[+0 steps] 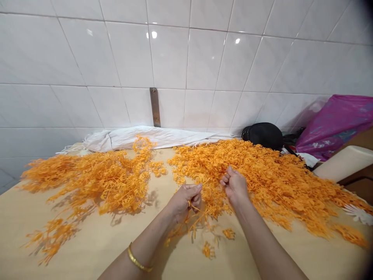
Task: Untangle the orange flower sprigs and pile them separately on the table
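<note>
My left hand (185, 199) is closed around thin orange stems that look like plastic flower pieces; some hang below the fist. My right hand (235, 184), thumb and fingers pressed together, is at the near side of the large right heap of orange flower pieces (271, 181). Whatever it may pinch is too small to make out. A second heap of orange flower pieces (116, 179) lies to the left of my left hand. Two loose orange blossoms, a lower blossom (208, 249) and an upper blossom (229, 233), lie on the table between my forearms.
The pale wooden table (116, 249) meets a white tiled wall (169, 58). Along the back lie a white cloth (128, 137) and a black case (264, 135). At right are a purple bag (335, 122), a cream-coloured chair back (346, 163) and a white petal-shaped piece (358, 214).
</note>
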`<state>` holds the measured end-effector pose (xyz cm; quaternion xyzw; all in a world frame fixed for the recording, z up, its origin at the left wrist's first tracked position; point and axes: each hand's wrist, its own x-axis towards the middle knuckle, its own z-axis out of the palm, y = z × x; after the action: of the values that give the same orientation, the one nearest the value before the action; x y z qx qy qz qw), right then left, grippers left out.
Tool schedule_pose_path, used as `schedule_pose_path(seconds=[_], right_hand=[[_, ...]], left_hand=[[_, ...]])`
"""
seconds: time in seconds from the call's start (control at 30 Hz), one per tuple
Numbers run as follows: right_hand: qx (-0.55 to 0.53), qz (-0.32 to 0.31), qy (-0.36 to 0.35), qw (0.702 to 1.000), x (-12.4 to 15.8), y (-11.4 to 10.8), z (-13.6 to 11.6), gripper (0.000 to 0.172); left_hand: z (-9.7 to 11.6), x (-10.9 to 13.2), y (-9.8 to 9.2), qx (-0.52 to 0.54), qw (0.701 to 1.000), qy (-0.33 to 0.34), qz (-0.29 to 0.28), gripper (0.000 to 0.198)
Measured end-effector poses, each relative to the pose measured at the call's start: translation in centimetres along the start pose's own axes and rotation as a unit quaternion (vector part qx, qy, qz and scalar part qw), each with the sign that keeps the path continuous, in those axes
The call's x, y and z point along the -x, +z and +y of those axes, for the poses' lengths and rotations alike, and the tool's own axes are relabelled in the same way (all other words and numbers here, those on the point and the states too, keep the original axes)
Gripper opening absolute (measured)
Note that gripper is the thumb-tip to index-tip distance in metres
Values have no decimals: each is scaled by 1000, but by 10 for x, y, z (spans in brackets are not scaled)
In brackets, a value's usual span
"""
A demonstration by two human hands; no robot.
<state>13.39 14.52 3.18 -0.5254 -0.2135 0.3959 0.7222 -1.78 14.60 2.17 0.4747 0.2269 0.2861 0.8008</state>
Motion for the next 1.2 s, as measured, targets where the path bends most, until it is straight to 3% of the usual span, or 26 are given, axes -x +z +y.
schedule_pose_path(seconds=[0.13,0.3,0.37,0.43,0.63,0.8,0.93,1.07,1.13,1.2], right_hand=[[40,-62,35,997,2,-2,-9,21],[107,-222,120,962,16,6,-1,31],[109,-284,112,946,18,8,2,33],[108,-304,76,944,20,10,4,33],[65,-152,-52,985,24,22,11,37],[3,-82,-60,995,38,39,10,35],[-38,-70,-57,995,44,48,-3,36],[-33,20,-13,999,25,22,-43,38],[-9,29,-66,997,18,-3,-67,35],[79,-7,-139,987,23,-28,-81,38]], left_hand=[[-1,-2,-5,-11,1000,-17,23,42],[1,-1,-5,-11,999,-23,23,43],[3,0,-3,-11,999,-32,19,43],[4,1,-1,-15,999,-43,14,44],[12,2,-2,-10,1000,-15,10,44],[21,3,-1,53,998,-17,-33,43],[34,13,7,40,998,-6,-56,40],[63,34,16,17,995,27,-95,40],[78,42,15,36,995,70,-58,41],[90,46,11,74,991,114,0,43]])
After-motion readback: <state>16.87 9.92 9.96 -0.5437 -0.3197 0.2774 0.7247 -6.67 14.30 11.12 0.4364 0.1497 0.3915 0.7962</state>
